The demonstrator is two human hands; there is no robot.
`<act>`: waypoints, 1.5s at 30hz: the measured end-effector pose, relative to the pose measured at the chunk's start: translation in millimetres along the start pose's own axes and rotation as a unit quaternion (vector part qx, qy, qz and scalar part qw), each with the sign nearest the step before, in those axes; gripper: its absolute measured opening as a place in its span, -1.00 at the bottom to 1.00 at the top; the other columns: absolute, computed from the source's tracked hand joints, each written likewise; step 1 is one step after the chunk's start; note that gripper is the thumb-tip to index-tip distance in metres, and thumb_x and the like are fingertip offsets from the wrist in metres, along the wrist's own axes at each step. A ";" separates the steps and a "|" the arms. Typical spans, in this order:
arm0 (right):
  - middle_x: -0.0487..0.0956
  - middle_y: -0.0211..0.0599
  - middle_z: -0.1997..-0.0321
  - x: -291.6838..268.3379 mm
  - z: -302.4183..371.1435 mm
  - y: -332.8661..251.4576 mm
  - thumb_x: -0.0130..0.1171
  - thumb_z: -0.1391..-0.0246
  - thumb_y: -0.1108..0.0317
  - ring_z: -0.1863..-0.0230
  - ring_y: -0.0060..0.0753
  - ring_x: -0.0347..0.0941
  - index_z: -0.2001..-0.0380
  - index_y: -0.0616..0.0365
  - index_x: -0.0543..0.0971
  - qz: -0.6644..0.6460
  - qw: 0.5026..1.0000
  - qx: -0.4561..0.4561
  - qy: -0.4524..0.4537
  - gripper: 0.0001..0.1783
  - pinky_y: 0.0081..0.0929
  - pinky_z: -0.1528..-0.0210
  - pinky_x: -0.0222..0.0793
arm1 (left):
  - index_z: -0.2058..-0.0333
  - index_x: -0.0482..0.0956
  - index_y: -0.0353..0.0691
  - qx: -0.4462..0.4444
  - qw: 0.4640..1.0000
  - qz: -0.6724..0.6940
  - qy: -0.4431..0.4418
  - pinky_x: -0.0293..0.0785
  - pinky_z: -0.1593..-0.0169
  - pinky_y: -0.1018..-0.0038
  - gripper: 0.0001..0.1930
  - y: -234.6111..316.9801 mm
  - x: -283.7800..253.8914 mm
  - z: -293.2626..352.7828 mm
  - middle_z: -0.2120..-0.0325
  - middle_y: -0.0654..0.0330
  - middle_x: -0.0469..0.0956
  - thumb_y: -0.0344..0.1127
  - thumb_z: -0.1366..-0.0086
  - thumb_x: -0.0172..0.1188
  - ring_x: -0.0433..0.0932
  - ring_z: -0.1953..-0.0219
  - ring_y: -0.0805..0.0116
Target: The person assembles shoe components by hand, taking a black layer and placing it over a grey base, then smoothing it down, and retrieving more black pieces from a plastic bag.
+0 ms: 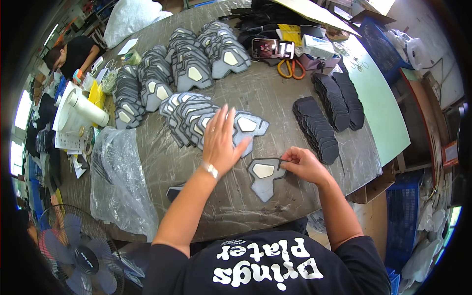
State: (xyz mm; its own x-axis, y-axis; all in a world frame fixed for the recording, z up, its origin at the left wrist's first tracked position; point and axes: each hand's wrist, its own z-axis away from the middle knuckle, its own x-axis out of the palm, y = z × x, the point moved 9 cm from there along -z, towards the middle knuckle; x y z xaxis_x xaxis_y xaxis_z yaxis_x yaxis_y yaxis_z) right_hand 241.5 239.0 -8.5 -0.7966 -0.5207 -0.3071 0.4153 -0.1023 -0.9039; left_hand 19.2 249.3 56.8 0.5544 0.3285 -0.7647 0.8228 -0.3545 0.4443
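Now right hand (304, 164) pinches grey piece (265, 175) edge.

Light: bright, even daylight across the grey mottled bench (275, 98); windows at the far left edge blown out white.
Shadows: soft, faint.
Glare: sheen on the clear crinkled plastic bag (120, 182).
Distortion: strong fisheye bend, black corners.
Focus: centre sharp, rim softer.

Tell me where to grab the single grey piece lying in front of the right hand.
Pinch the upper right edge of the grey piece, coming from the right, where the right hand already pinches it. It lies flat and thin, so only the rim offers a hold.
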 end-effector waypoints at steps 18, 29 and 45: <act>0.56 -0.12 0.24 -64.1 16.8 -29.7 0.22 -0.05 0.32 0.18 0.02 0.55 0.21 0.11 0.61 0.251 0.930 -0.116 0.243 -0.78 -0.18 0.15 0.47 | -0.25 0.30 -0.28 -0.052 0.978 -0.140 -0.147 -0.17 -0.37 -0.16 -0.37 23.5 33.1 84.0 -0.35 -0.01 0.14 -0.09 -0.28 0.15 0.03 -0.40 -0.09; 0.55 -0.19 0.06 -162.9 -78.6 -20.6 0.30 0.01 0.25 0.00 -0.06 0.51 0.20 0.10 0.66 0.410 0.876 0.037 0.251 -0.71 -0.19 -0.06 0.42 | -0.31 0.16 -0.27 0.105 0.981 0.086 -0.142 0.07 -0.35 0.14 -0.29 100.9 118.2 -34.4 -0.30 0.01 0.24 -0.15 -0.26 0.19 0.16 -0.36 0.05; 0.51 -0.16 0.21 -118.5 -20.4 -84.1 0.18 -0.04 0.48 0.17 -0.08 0.48 0.34 0.21 0.51 0.396 0.847 -0.291 0.202 -0.90 -0.26 0.14 0.42 | -0.36 -0.07 -0.30 0.019 0.961 0.165 -0.220 0.32 -0.20 0.22 0.10 86.9 187.0 -97.1 -0.10 0.03 0.48 -0.02 -0.01 0.46 0.42 -0.17 0.05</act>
State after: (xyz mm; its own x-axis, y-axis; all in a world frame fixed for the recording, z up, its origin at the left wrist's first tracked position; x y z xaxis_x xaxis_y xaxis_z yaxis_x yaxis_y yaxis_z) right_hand 292.0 326.7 97.9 -0.5030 0.1139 -0.8567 0.6965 0.6403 -0.3239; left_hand 206.5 364.9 -2.2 0.6709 -0.2065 -0.7123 0.6012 -0.4109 0.6854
